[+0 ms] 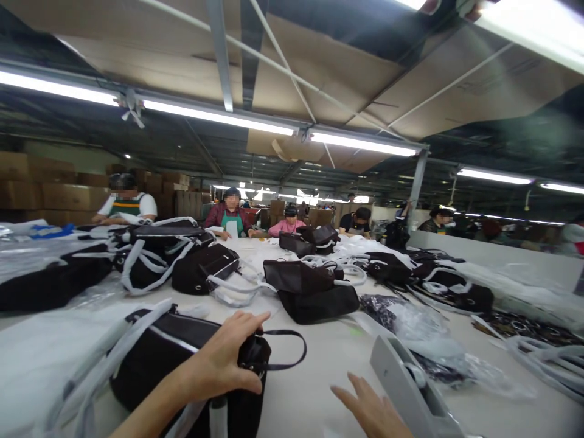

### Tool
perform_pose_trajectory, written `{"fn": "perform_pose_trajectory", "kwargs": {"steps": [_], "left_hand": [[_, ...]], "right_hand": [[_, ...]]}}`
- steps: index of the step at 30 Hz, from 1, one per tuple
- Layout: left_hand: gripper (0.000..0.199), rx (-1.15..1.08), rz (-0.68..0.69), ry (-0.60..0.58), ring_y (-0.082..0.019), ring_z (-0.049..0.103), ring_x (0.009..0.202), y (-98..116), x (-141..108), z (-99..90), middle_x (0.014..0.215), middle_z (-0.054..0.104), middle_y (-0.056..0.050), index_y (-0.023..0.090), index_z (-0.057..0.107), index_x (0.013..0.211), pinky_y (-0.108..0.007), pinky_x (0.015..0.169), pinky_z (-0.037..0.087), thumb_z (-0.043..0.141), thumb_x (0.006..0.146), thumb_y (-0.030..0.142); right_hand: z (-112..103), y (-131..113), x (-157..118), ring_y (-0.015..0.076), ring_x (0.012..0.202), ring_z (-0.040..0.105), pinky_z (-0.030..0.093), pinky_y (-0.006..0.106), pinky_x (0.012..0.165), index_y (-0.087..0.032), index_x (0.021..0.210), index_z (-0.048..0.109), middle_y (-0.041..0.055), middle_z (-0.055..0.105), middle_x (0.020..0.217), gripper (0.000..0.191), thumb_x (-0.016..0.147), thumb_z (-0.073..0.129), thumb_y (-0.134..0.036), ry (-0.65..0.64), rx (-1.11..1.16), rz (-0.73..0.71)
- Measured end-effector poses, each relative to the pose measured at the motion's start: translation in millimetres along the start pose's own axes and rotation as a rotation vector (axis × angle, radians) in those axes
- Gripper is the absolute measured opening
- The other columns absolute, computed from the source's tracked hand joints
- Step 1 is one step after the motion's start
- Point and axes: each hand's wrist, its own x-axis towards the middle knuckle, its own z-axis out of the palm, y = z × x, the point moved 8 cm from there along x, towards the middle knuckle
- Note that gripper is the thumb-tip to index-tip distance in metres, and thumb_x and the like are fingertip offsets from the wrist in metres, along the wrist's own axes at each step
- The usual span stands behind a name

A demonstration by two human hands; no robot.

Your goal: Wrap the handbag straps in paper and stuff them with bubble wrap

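On the desk (314, 359), a black bag (152, 359) is placed at seven o'clock of the view. The left hand (228, 353) is held over its end with thumb and index finger widely parted; whether the bag is pressed cannot be told. A loop (305, 347) is seen at three o'clock from this hand. At five o'clock, the right hand (371, 407) is held with released fingers, and a grey device (395, 368) is placed at two o'clock from it.

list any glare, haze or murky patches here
Head view: the top-right light is blown out to white, haze veils the dark roof below it, a faint green spot, perhaps flare, tints the table, and the black bag by the left hand shows little detail.
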Motion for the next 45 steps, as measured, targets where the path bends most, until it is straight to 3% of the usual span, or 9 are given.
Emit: {"fn": "perform_pose_trajectory", "kwargs": {"steps": [3,6,12,17,23,28,32,41,45], "left_hand": [[0.104,-0.01,0.0,-0.003,-0.028,0.046,0.124,-1.8,-0.2,2.2,0.127,0.056,-0.007,0.02,0.043,0.148,-0.04,0.113,0.033,0.091,0.056,0.012],[0.104,-0.017,0.018,0.004,-0.028,0.047,0.121,-2.0,0.0,3.5,0.125,0.056,-0.007,0.02,0.042,0.148,-0.04,0.112,0.035,0.092,0.056,0.014],[0.104,0.02,0.073,0.023,-0.029,0.048,0.118,-5.3,0.6,4.3,0.123,0.057,-0.008,0.02,0.042,0.148,-0.043,0.11,0.035,0.093,0.058,0.023],[0.097,0.016,0.126,0.035,-0.03,0.049,0.117,-3.1,-4.8,7.6,0.125,0.058,-0.008,0.021,0.043,0.147,-0.046,0.108,0.036,0.09,0.064,0.037],[0.09,-0.061,0.099,0.037,-0.03,0.048,0.119,2.9,-4.1,14.2,0.129,0.056,-0.008,0.022,0.048,0.141,-0.044,0.108,0.038,0.091,0.062,0.037],[0.08,-0.049,-0.032,0.014,-0.029,0.048,0.119,9.8,1.3,13.3,0.125,0.055,-0.007,0.022,0.053,0.133,-0.041,0.107,0.038,0.088,0.061,0.022],[0.053,0.022,-0.128,0.021,-0.028,0.047,0.117,24.8,0.7,16.2,0.121,0.056,-0.007,0.02,0.058,0.119,-0.041,0.105,0.036,0.073,0.069,0.012],[0.009,0.081,0.05,0.194,-0.025,0.054,0.098,33.8,8.1,25.6,0.091,0.065,-0.005,0.019,0.06,0.082,-0.038,0.091,0.04,0.056,0.086,0.013],[0.015,0.152,0.148,0.194,-0.026,0.055,0.098,33.8,11.4,27.4,0.091,0.068,-0.006,0.02,0.063,0.085,-0.04,0.093,0.04,0.051,0.093,0.016]], "right_hand": [[-25.9,-63.9,6.3,0.0298,0.107,0.069,0.056,0.038,0.09,-0.021,0.134,0.058,0.0149,0.067,0.126,0.056,0.081,0.062,-0.036,0.169,0.289,-0.091],[-39.5,-114.3,19.6,0.0219,0.067,0.069,0.053,0.03,0.058,-0.018,0.109,0.063,0.006,0.069,0.081,0.045,0.091,0.047,-0.056,0.256,0.51,-0.074],[-47.1,-149.6,44.9,0.0224,0.058,0.064,0.046,0.034,0.06,-0.018,0.078,0.067,0.0047,0.064,0.061,0.021,0.088,0.051,-0.026,0.234,0.241,-0.15],[-35.1,-151.6,49.0,0.0196,0.068,0.073,0.056,0.032,0.066,-0.021,0.131,0.06,0.0025,0.076,0.078,0.053,0.082,0.075,-0.036,-0.063,1.268,-0.128],[-22.1,-156.9,69.1,0.0155,0.1,0.073,0.056,0.034,0.095,-0.029,0.104,0.075,-0.005,0.08,0.096,0.046,0.062,0.094,-0.028,-0.054,2.143,-0.114],[-23.6,-147.3,76.9,0.0129,0.098,0.073,0.056,0.026,0.086,-0.033,0.105,0.075,-0.0054,0.08,0.103,0.042,0.066,0.092,-0.027,0.001,2.064,-0.159],[-48.2,-140.4,66.2,0.0167,0.08,0.072,0.056,0.031,0.078,-0.027,0.112,0.074,0.0027,0.081,0.087,0.043,0.073,0.087,-0.037,0.111,1.696,-0.292],[-92.4,-141.5,42.2,0.0227,0.08,0.073,0.056,0.035,0.079,-0.025,0.102,0.079,0.0039,0.079,0.088,0.021,0.086,0.07,-0.035,0.305,0.746,-0.437],[-82.2,-145.8,40.3,0.0201,0.076,0.073,0.059,0.033,0.073,-0.024,0.105,0.075,0.0033,0.078,0.085,0.025,0.086,0.071,-0.039,0.143,0.973,-0.427]]}}
